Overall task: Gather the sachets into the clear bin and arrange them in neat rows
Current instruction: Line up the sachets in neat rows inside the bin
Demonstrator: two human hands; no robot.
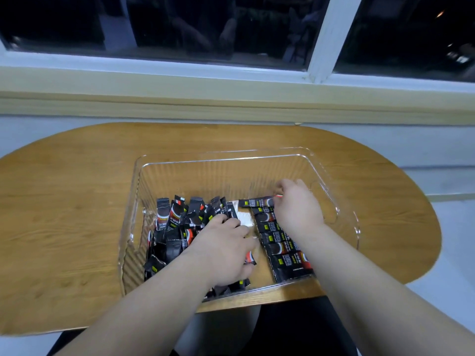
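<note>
Both bare forearms are reaching over the near edge of the oval wooden table (77, 214) and into the clear plastic bin (218, 176), which is sitting toward the table's near edge.

The left hand (223, 249) is lying palm down on the loose heap of black sachets (174, 227) that is filling the bin's left half. Its fingers are bending down into the jumble, and its palm is covering several packets. One red-tipped end is poking out from under the hand, but whether the hand is gripping anything cannot be told.

To the right, a row of black sachets (280, 246) is lying flat along the bin floor, each packet overlapping the next, running from the near wall away toward the far one. The right forearm is crossing over the row's near right part and hiding it.

Farther in, the right hand (299, 205) is curling its fingers and pinching the right end of a single black sachet (257, 202), which is lying crosswise at the far end of the row.

Beyond the table, a pale yellow sill (180, 98) is running beneath a white-framed window (326, 37) with dark glass.
</note>
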